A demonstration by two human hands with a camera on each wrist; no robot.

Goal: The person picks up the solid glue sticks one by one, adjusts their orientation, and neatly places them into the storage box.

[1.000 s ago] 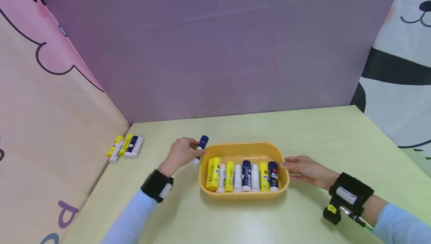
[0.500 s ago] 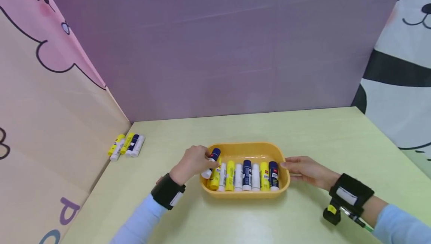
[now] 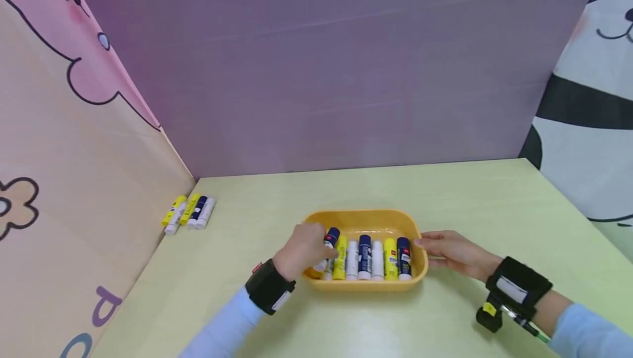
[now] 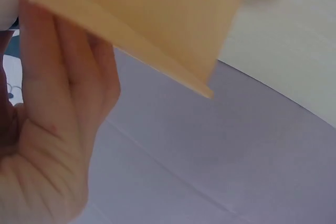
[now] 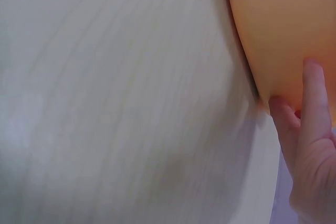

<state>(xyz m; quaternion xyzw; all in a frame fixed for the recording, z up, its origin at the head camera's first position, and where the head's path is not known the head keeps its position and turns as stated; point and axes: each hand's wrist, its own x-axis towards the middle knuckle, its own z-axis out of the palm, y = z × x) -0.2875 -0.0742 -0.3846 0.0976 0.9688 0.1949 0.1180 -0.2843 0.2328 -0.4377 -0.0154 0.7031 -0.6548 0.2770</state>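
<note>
In the head view my left hand (image 3: 304, 251) reaches over the left end of a yellow tray (image 3: 366, 286). Between thumb and fingers it pinches a glue stick (image 3: 332, 235) with a dark blue cap, tilted above the row in the tray. That row has white, yellow and dark blue glue sticks, among them a yellow one (image 3: 390, 259); the hand hides its left end. At the right end my right hand (image 3: 457, 251) grips the tray's edge, thumb at the rim. The right wrist view shows its fingers (image 5: 315, 93) against the outer wall.
Several more glue sticks (image 3: 200, 211) lie in a group at the table's far left, beside the printed side wall (image 3: 89, 155). A purple panel (image 3: 346, 72) stands along the back edge of the pale table (image 3: 247, 199).
My left hand has moved right and down with the dark blue glue stick, from outside the tray's left rim to over its inside. My right hand has stayed at the tray's right end.
</note>
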